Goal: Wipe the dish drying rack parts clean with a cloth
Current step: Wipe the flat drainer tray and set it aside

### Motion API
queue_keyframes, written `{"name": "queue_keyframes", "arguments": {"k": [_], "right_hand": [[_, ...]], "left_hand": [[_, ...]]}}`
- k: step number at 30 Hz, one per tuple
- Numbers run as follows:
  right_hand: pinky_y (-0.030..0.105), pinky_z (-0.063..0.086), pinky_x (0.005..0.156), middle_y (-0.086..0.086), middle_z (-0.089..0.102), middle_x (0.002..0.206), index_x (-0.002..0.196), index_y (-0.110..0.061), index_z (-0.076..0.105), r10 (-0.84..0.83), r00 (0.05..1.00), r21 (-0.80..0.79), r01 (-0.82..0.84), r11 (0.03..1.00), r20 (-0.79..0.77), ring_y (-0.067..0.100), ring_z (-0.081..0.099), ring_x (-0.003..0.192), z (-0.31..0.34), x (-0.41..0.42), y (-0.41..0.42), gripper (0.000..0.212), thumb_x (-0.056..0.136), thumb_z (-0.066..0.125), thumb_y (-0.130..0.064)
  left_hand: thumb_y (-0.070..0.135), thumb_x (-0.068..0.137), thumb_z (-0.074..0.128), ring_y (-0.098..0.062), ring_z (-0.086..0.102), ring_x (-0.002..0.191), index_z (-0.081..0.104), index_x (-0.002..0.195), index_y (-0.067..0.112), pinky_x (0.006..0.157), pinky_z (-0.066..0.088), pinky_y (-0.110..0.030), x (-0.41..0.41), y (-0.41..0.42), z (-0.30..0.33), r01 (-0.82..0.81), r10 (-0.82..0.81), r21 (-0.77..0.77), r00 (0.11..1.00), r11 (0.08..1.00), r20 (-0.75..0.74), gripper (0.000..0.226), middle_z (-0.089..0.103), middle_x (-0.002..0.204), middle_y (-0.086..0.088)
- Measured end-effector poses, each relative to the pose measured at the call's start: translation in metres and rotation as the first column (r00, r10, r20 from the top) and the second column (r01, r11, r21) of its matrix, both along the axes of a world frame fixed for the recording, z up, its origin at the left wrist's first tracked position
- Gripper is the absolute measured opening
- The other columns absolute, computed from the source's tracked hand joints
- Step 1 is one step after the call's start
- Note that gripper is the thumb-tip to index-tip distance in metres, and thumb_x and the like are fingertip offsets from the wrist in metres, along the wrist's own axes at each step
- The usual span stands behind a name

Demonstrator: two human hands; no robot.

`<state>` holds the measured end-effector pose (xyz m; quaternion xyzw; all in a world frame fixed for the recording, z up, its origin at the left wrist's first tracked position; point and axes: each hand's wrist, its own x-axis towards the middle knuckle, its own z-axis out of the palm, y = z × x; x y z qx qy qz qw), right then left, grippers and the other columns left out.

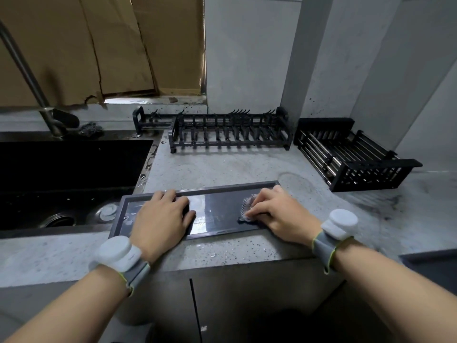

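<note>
A flat dark drip tray (217, 189) lies on the counter near its front edge, its wet surface shining. My left hand (162, 216) rests on the tray's left half, fingers curled over the far rim. My right hand (277, 214) holds a small grey cloth (247, 206) bunched under its fingers against the tray's right half. A black plate rack (230, 134) stands at the back of the counter. A black basket with metal rods (351, 154) sits at the back right.
A dark sink (69, 179) with a round drain lies to the left, a metal tap (27, 75) rising behind it. Grey walls close the back and right. Cardboard covers the window at the back left. Wet smears mark the speckled counter (222, 167).
</note>
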<state>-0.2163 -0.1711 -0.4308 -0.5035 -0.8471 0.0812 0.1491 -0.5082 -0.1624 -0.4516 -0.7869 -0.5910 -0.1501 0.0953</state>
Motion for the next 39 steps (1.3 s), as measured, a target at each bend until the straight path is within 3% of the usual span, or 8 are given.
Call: {"name": "queue_keyframes", "arguments": {"k": [4,7,11,17,22,30,34,39], "right_hand": [[0.032,0.043,0.089,-0.009,0.058,0.114,0.112,-0.031,0.072,-0.101,0.989,0.030,0.098,0.995,0.105,0.020,0.050,0.104,0.012,0.016,0.005,0.027,0.095,0.058,-0.016],[0.032,0.044,0.090,-0.005,0.062,0.112,0.110,-0.026,0.074,-0.041,0.996,0.072,0.046,0.996,-0.076,0.021,0.053,0.104,0.006,-0.015,-0.006,0.025,0.094,0.059,-0.014],[0.034,0.043,0.093,-0.004,0.063,0.113,0.109,-0.023,0.075,0.105,0.988,0.039,-0.101,0.994,-0.115,0.024,0.046,0.100,-0.015,-0.028,-0.022,0.030,0.093,0.051,-0.013],[0.041,0.045,0.093,-0.003,0.059,0.112,0.109,-0.024,0.074,-0.096,0.995,0.045,0.098,0.994,-0.033,0.021,0.046,0.101,0.006,0.008,-0.018,0.033,0.094,0.049,-0.008],[0.035,0.046,0.086,0.004,0.061,0.112,0.110,-0.017,0.073,0.114,0.990,0.123,-0.104,0.987,-0.082,0.027,0.048,0.097,-0.012,-0.031,-0.037,0.026,0.092,0.056,-0.011],[0.037,0.045,0.088,0.001,0.058,0.109,0.112,-0.021,0.074,-0.184,0.979,0.064,0.179,0.982,0.089,0.023,0.047,0.100,0.012,0.037,-0.013,0.031,0.096,0.049,-0.010],[0.034,0.042,0.084,0.007,0.057,0.107,0.110,-0.016,0.073,-0.263,0.965,0.183,0.261,0.948,-0.010,0.028,0.046,0.101,0.018,0.021,0.018,0.027,0.095,0.052,-0.010],[0.035,0.040,0.085,0.006,0.048,0.123,0.119,-0.012,0.060,-0.288,0.907,0.104,0.269,0.958,0.307,0.030,0.040,0.112,0.011,0.019,0.044,0.026,0.095,0.051,-0.016]], "left_hand": [[0.050,0.094,0.054,-0.028,0.053,0.095,0.066,0.099,0.022,0.075,0.052,-0.039,0.002,-0.001,0.000,-0.005,0.005,-0.006,1.000,1.000,-0.007,0.031,0.060,0.101,-0.002],[0.050,0.094,0.054,-0.029,0.054,0.095,0.066,0.098,0.021,0.076,0.053,-0.041,0.004,-0.001,-0.001,-0.006,0.006,-0.007,1.000,1.000,-0.001,0.031,0.060,0.100,-0.003],[0.052,0.095,0.049,-0.030,0.054,0.095,0.066,0.101,0.022,0.076,0.053,-0.042,0.001,-0.001,0.001,-0.017,0.016,-0.014,1.000,1.000,-0.009,0.035,0.060,0.100,-0.003],[0.052,0.094,0.049,-0.030,0.053,0.095,0.065,0.102,0.022,0.079,0.052,-0.044,0.003,-0.002,0.004,-0.029,0.027,-0.044,0.999,0.999,-0.045,0.035,0.059,0.101,-0.004],[0.051,0.093,0.052,-0.031,0.053,0.096,0.066,0.104,0.023,0.079,0.052,-0.043,0.001,-0.002,0.004,-0.037,0.035,-0.052,0.999,0.998,-0.039,0.033,0.059,0.102,-0.005],[0.049,0.094,0.053,-0.031,0.053,0.095,0.066,0.106,0.021,0.078,0.052,-0.043,0.002,-0.003,0.003,-0.025,0.024,-0.044,0.999,0.999,-0.036,0.033,0.060,0.103,-0.006],[0.055,0.094,0.039,-0.030,0.054,0.093,0.066,0.104,0.022,0.077,0.053,-0.043,0.001,-0.001,0.001,-0.014,0.012,-0.028,0.999,1.000,-0.052,0.043,0.059,0.101,-0.004],[0.057,0.089,0.032,-0.031,0.055,0.088,0.066,0.096,0.022,0.067,0.054,-0.041,0.003,-0.002,0.001,-0.019,0.019,-0.001,0.996,1.000,-0.085,0.049,0.060,0.095,-0.003]]}}
